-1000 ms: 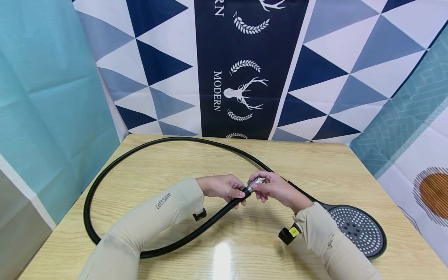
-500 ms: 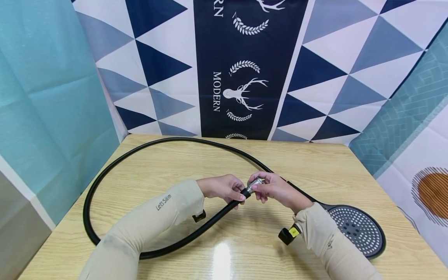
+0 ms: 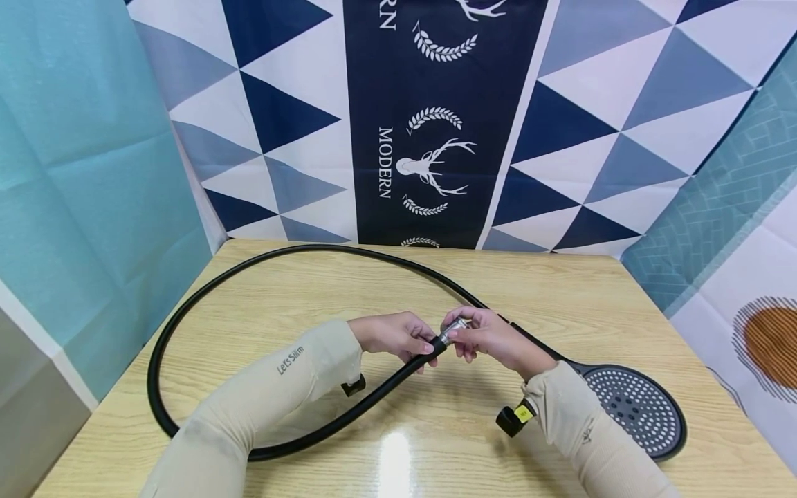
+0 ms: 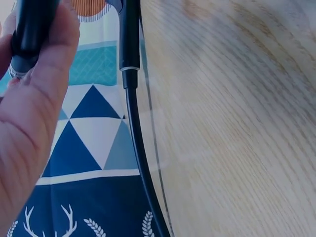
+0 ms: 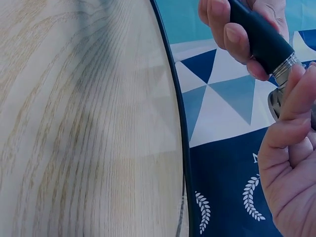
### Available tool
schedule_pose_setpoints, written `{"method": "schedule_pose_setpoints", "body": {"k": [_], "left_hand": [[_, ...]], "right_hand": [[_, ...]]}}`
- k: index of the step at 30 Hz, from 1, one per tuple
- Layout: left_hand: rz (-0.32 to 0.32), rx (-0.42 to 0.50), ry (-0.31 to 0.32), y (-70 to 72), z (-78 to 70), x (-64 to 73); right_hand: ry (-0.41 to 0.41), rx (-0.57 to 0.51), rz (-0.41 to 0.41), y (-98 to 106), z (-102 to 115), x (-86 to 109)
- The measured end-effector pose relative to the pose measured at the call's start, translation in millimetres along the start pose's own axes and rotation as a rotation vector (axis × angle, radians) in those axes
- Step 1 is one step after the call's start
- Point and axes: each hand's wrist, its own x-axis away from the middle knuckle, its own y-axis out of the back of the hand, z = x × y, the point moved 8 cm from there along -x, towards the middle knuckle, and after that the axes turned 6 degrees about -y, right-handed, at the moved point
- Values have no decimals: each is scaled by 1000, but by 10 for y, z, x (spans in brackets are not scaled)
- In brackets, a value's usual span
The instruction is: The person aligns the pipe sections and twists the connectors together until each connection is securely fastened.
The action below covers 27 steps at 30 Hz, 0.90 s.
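Above the middle of the table, my left hand [image 3: 398, 333] grips the black end collar of a shower hose [image 3: 330, 430] between thumb and fingers. The right hand [image 3: 495, 340] pinches a silver metal fitting [image 3: 453, 328] at the tip of that collar. In the right wrist view, silver threads [image 5: 286, 66] show between the collar [image 5: 266, 43] and the right fingers, which cover part of the fitting. The hose loops left and back to a black shower head [image 3: 635, 409], lying face up at the right, partly behind the right forearm.
The wooden table [image 3: 280, 297] runs back to a patterned cloth [image 3: 423, 124]. Hose loops across its left and back. A black wrist camera [image 3: 512, 419] hangs under the right wrist, another [image 3: 353, 384] under the left. Blue-green cloth [image 3: 81, 173] hangs at the left.
The left thumb shifts slightly on the hose collar. The right hand, hose loop and shower head stay practically where they were.
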Motion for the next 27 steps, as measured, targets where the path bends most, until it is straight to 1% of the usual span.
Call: {"method": "schedule_pose_setpoints", "body": {"k": [4, 9, 13, 15, 17, 19, 22, 27], "left_hand": [[-29, 33, 1, 3, 14, -18], [-37, 59, 10, 3, 36, -39], [13, 30, 20, -13, 33, -38], [40, 23, 19, -22, 30, -33], [53, 32, 21, -26, 36, -34], [44, 42, 22, -21, 41, -37], [14, 48, 22, -9, 47, -42], [-31, 27, 3, 13, 36, -49]], "right_hand": [[-5, -2, -9, 20, -25, -1], [-10, 4, -15, 35, -41, 0], [-11, 15, -10, 35, -38, 6], [-10, 18, -9, 35, -36, 6], [-11, 14, -9, 35, -38, 8], [-10, 12, -8, 36, -41, 8], [-7, 6, -7, 36, -41, 9], [-4, -8, -11, 49, -40, 12]]}}
